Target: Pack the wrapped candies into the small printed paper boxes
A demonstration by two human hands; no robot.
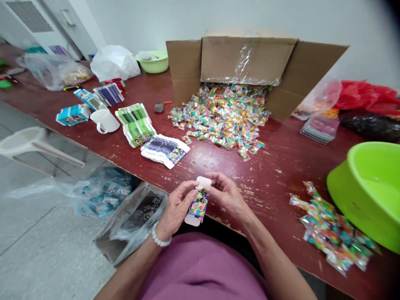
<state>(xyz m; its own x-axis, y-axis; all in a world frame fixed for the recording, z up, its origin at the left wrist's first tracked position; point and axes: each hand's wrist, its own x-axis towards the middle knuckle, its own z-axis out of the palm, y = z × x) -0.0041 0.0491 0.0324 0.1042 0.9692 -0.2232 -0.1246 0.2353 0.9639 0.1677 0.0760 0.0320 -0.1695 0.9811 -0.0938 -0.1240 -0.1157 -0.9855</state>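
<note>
Between my two hands is a small printed candy box (199, 204), purple with colourful pictures, its white end flaps standing out at top and bottom. My left hand (178, 205) grips its left side, thumb near the upper flap; a white bead bracelet circles that wrist. My right hand (226, 193) pinches the top right edge beside the flap. Whether anything is inside the box is hidden. Just beyond lies a stack of flat purple cartons (165, 150), touching a stack of green cartons (136, 124). Farther back, wrapped candies (226, 114) spill from a large cardboard box (246, 60) on its side.
A lime green basin (353, 183) stands at right beside a small pile of candy packets (334, 229). On the left are a white mug (104, 121) and blue cartons (72, 115). Below the table edge sits a plastic-lined box (131, 225); a white stool (37, 143) stands farther left.
</note>
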